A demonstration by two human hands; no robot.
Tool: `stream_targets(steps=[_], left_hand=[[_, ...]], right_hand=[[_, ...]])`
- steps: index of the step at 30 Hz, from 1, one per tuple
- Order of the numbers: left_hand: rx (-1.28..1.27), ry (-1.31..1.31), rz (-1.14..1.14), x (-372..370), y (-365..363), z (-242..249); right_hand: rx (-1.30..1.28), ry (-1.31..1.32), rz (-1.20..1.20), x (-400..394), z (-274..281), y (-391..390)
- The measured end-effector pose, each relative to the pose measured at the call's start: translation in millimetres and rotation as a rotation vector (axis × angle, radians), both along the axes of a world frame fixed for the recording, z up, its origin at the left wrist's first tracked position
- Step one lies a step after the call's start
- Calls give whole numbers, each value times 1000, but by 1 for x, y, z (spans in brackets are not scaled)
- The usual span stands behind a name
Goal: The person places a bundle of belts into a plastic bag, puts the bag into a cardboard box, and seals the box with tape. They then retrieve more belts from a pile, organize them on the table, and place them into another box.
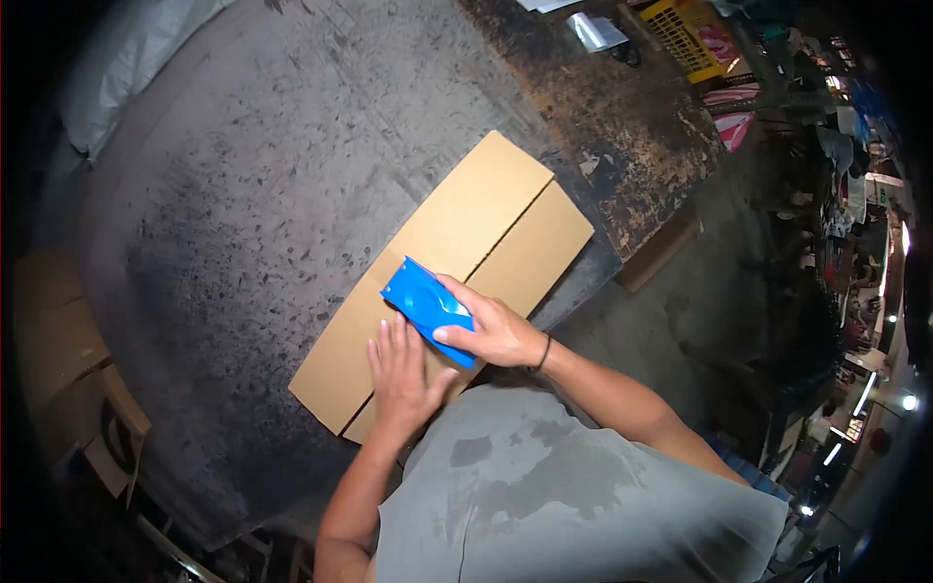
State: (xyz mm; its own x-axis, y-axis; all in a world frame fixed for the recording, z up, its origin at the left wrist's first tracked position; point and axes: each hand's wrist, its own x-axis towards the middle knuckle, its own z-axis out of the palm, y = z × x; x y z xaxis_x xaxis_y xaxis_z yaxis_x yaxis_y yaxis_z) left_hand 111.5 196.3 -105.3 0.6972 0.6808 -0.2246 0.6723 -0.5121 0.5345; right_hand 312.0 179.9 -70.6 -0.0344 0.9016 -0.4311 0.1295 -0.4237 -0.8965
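A flattish brown cardboard box (pixel 476 204) lies at a slant in front of me, with a dark seam running along its length. My right hand (pixel 496 333) grips a blue tape dispenser (pixel 424 297), thumb on the near side and fingers over the far side. The dispenser overlaps the box around the middle, its notched end pointing up and left. My left hand (pixel 400 374) rests on the cardboard just below the dispenser, fingers stretched out and fingertips close to its lower edge. The dispenser's underside is hidden.
The box sits on a worn grey tabletop (pixel 262 175). Beyond it is a stained brown board (pixel 622 126) with a yellow crate (pixel 683 39). Cardboard boxes (pixel 68 330) stand at the left, and white sheeting (pixel 131 68) hangs at the upper left.
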Motion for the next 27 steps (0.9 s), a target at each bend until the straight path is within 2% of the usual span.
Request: stream_targets(steps=[1,3,7,10,16,21,24,27], left_hand=[[32,-4,0,5,-11,-5],[43,200,-2,13,-26,-14],[72,291,50,27,-34,-3],[104,330,72,33,-40,-8],[264,278,128,29,-45,-35],[301,308,155,32,-46,-37],[358,313,137,26,-45,-51],[342,301,141,28,-44,-49]], right_hand=[[37,15,9,0,0,2],[132,32,15,-2,-3,3],[220,-1,21,-2,-35,5],[212,-76,46,1,-43,4],[244,-14,-7,1,-42,-8],[438,-117,-93,10,-45,-75],[353,-73,-74,22,-19,-131],[294,-155,-103,31,-25,-182]])
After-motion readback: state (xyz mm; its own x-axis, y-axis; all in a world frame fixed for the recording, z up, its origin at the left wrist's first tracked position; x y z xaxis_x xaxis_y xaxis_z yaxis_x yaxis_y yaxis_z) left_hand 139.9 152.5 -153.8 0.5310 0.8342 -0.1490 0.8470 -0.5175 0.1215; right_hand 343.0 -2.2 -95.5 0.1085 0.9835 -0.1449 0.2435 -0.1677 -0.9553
